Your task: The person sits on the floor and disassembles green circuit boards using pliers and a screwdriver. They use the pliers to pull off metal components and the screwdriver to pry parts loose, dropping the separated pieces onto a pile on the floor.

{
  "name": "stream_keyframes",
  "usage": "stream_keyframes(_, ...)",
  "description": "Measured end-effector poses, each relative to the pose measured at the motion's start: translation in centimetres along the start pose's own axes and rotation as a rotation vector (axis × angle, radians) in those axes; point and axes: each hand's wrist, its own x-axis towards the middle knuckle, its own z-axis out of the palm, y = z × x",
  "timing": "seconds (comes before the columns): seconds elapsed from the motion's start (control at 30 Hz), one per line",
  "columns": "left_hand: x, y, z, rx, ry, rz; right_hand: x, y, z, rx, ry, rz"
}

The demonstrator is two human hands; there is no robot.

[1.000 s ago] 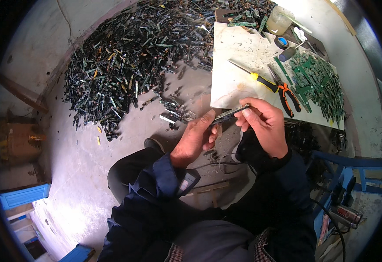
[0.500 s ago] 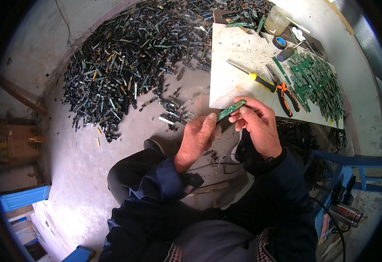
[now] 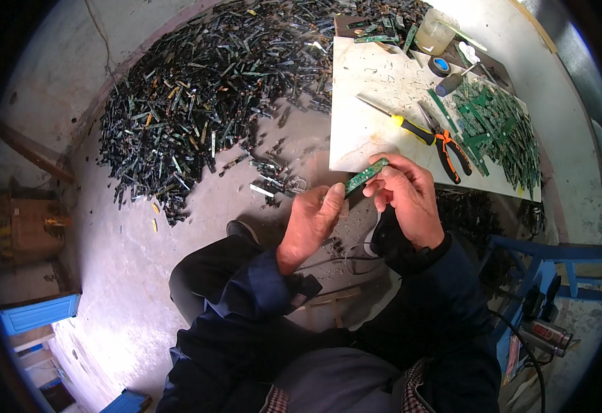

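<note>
A narrow green circuit strip (image 3: 367, 175) is held between both hands above the floor, just in front of a white board (image 3: 377, 96). My left hand (image 3: 313, 219) pinches its lower left end. My right hand (image 3: 406, 195) grips the upper right end with thumb and fingers. The strip tilts up to the right.
A big heap of dark and green strips (image 3: 211, 89) covers the concrete floor at the upper left. On the white board lie a yellow-handled screwdriver (image 3: 403, 122), orange-handled pliers (image 3: 448, 146), a stack of green strips (image 3: 497, 131), tape rolls (image 3: 441, 66) and a plastic jar (image 3: 433, 30). A blue stool (image 3: 556, 261) stands at right.
The strip has turned from its dark side to its green face, and both hands have shifted slightly up and right while keeping hold.
</note>
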Motion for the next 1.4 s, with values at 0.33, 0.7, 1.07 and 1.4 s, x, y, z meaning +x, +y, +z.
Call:
stream_keyframes(0.33, -0.7, 0.4, 0.3, 0.066, -0.007, 0.114, 0.3, 0.2, -0.5, 0.098, -0.018, 0.024)
stream_keyframes(0.7, -1.7, 2.2, -1.5, -0.392, -0.258, -0.272, 0.1, 1.9, 0.0, 0.480, -0.122, 0.075)
stream_keyframes(1.07, -1.6, 1.9, -1.8, -0.511, -0.313, -0.360, 0.1, 1.1, 0.7, 0.348, -0.046, 0.127)
stream_keyframes(1.4, -1.3, 1.3, -0.8, -0.346, -0.191, -0.406, 0.2, 1.2, 0.0, 0.048, -0.051, 0.122)
